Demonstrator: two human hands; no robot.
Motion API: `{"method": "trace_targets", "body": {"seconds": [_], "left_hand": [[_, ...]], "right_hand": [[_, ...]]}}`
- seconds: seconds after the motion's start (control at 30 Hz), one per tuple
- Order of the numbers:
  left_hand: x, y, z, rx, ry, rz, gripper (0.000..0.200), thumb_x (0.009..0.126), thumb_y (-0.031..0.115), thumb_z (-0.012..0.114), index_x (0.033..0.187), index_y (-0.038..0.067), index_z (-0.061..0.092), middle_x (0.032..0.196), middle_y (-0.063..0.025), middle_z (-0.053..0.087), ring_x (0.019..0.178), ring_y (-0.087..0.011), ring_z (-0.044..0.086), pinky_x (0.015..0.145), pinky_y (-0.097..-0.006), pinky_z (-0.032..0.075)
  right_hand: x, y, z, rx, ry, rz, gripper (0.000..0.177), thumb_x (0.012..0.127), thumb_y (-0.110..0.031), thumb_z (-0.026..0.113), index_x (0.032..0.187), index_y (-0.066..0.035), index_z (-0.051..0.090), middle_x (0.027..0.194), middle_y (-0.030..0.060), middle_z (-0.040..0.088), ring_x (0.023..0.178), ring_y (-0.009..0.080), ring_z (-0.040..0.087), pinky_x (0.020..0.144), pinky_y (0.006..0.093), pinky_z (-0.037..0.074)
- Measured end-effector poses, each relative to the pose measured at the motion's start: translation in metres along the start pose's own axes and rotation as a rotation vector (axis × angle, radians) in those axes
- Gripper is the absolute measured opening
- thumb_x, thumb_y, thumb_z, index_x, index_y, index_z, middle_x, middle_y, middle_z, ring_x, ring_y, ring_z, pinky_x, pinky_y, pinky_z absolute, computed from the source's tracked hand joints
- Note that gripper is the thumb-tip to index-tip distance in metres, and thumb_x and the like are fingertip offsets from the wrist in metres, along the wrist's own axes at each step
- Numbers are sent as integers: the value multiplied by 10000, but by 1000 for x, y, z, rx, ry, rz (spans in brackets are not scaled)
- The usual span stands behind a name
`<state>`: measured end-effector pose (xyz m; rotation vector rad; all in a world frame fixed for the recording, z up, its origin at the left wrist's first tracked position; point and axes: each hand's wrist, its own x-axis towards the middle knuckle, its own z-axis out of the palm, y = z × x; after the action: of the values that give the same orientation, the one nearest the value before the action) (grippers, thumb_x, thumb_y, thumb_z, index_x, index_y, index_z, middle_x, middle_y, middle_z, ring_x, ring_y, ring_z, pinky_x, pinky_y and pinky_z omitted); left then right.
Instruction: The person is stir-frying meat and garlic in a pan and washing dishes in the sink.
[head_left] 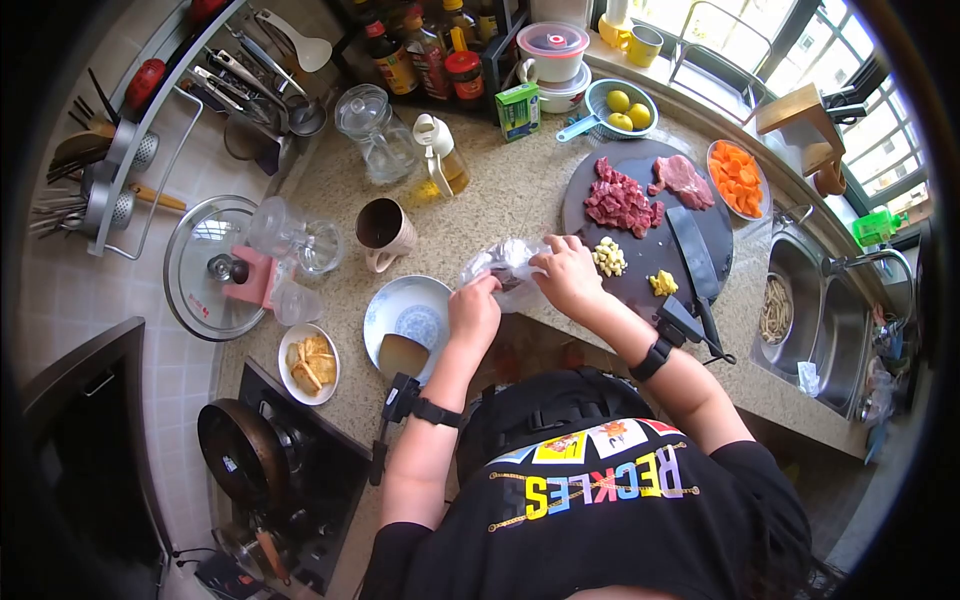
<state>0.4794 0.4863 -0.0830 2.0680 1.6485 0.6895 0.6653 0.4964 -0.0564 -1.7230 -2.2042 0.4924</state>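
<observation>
A clear plastic bag (512, 268) is held near the counter's front edge, with something dark inside that I cannot make out. My left hand (474, 312) pinches the bag's near-left edge. On its other side, my right hand (572, 275) has its fingers closed on the plastic. Left of the bag sits a blue-and-white bowl (410, 308) with a brown patch at its near side. To the right, a round dark cutting board (640, 260) bears cut red meat (618, 195), a paler meat piece (682, 182), chopped garlic (608, 257), yellow bits (662, 283) and a cleaver (690, 250).
A brown mug (385, 235) and an oil bottle (440, 155) stand beyond the bag. Fried pieces fill a small bowl (309, 364) near the stove, where a pan (240, 455) rests. At right are a carrot plate (738, 180) and the sink (835, 335).
</observation>
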Motion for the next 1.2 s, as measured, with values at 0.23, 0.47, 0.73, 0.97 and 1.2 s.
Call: {"method": "trace_targets", "body": {"seconds": [0.23,0.47,0.73,0.97,1.2], "left_hand": [[23,16,8,161,-87,-105,240,769,167,634,999,104,657,1114,-81,612,937,-290,611,775,-382,503],[29,18,25,195,-13,-181,249,722,175,660,963,115,665,1057,-48,611,891,-273,620,746,-383,505],[24,8,32,-140,141,-69,182,755,59,576,890,51,696,988,-92,657,915,-281,625,786,-347,503],[20,-1,33,-251,189,-26,207,783,69,570,946,8,683,1029,-161,648,946,-299,626,831,-337,491],[21,-6,35,-153,177,-50,203,818,113,550,954,37,681,992,-135,657,882,-300,631,770,-370,504]], "right_hand": [[9,-4,8,-299,-228,13,161,669,-277,725,808,-198,701,891,61,544,944,257,475,781,358,364],[14,1,-17,54,-122,-109,58,686,-196,657,714,-152,682,762,75,640,861,269,567,746,401,392],[8,4,-9,200,-320,165,174,809,-204,571,901,-131,698,787,151,661,786,316,646,719,424,501],[13,5,-7,119,-38,220,279,800,-193,598,1066,-139,661,846,146,667,815,303,648,722,409,509],[7,0,-23,688,-525,-103,185,760,-151,660,909,-41,674,726,119,652,561,204,614,567,349,498]]}}
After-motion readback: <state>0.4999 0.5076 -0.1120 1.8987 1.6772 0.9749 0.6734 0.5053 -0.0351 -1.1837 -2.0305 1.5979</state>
